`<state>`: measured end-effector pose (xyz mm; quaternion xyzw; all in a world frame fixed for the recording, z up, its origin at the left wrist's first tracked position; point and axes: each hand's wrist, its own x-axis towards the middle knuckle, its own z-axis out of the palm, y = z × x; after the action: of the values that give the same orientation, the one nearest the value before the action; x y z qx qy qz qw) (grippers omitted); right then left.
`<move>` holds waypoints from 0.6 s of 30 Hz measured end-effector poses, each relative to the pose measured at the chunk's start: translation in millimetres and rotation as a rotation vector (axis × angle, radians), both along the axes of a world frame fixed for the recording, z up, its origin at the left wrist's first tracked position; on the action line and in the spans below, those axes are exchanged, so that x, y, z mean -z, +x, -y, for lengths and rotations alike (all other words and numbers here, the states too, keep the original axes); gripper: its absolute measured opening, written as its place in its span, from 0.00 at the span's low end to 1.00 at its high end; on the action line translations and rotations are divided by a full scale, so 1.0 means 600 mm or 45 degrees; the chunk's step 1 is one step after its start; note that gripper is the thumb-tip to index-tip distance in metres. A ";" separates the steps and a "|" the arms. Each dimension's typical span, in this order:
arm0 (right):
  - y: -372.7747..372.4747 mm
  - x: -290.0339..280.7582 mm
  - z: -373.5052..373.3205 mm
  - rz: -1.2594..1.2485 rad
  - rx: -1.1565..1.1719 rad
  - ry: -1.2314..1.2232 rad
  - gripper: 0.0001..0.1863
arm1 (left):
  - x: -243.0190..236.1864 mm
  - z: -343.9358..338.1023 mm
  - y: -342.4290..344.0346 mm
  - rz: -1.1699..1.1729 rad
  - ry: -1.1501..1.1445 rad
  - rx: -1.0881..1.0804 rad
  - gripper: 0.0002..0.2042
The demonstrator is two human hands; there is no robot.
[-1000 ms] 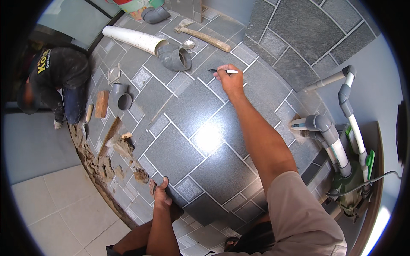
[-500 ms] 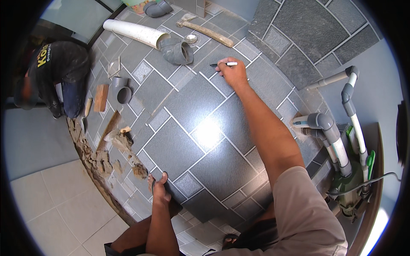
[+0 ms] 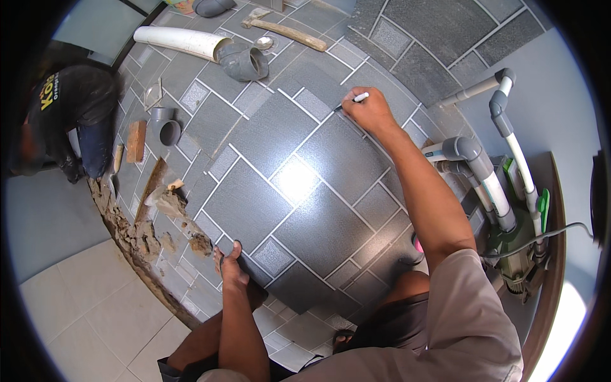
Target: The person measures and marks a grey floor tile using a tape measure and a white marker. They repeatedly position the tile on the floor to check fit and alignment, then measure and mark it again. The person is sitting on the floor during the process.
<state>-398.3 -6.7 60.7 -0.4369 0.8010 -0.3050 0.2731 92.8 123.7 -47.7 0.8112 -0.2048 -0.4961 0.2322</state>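
My right hand [image 3: 370, 109] is closed around a slim white marker [image 3: 361, 97] with a dark tip. The tip points down at a pale joint line beside a small speckled tile [image 3: 313, 104], toward the far side of the grey tiled floor [image 3: 248, 197]. My left hand [image 3: 230, 265] is low at the left by my knee, thumb raised and fingers stretched, with nothing visible in it. A lump of tan rubble [image 3: 201, 244] lies just beyond its fingers.
A white pipe [image 3: 181, 42], grey elbow [image 3: 243, 62] and hammer [image 3: 289, 33] lie at the back. Left are a pipe fitting [image 3: 163, 126], brick [image 3: 135, 141], trowel [image 3: 117, 159] and broken edge [image 3: 121, 223]. A person [image 3: 73, 114] crouches there. Right stand pipes and a green pump [image 3: 512, 248].
My right hand has moved rightward and slightly nearer over the tiles with the marker, uncovering the small speckled tile. My left hand stays by my knee. The whole view has shifted a little.
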 end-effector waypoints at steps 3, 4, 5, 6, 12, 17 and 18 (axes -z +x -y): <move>-0.010 -0.003 -0.054 0.066 0.004 0.019 0.10 | 0.025 -0.008 0.033 -0.055 -0.020 0.004 0.60; -0.018 -0.002 -0.074 0.066 -0.009 0.008 0.09 | 0.030 -0.008 0.036 -0.067 -0.023 0.012 0.61; -0.024 -0.002 -0.098 0.065 -0.013 0.006 0.09 | 0.029 -0.007 0.031 -0.057 -0.006 0.022 0.62; -0.031 -0.003 -0.120 0.077 -0.010 0.028 0.09 | 0.028 -0.007 0.027 -0.071 0.004 0.016 0.62; -0.060 -0.009 -0.240 0.182 0.118 0.091 0.10 | 0.045 -0.003 0.027 -0.211 0.011 -0.104 0.59; -0.079 -0.015 -0.328 0.219 0.162 0.134 0.07 | 0.089 -0.005 0.066 -0.204 0.035 -0.071 0.63; -0.081 -0.019 -0.345 0.204 0.168 0.149 0.07 | 0.091 -0.005 0.068 -0.216 0.053 -0.072 0.64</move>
<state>-447.1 200.4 72.2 -0.3409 0.8200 -0.3090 0.3406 133.5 126.5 -102.4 0.7763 -0.1510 -0.5605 0.2459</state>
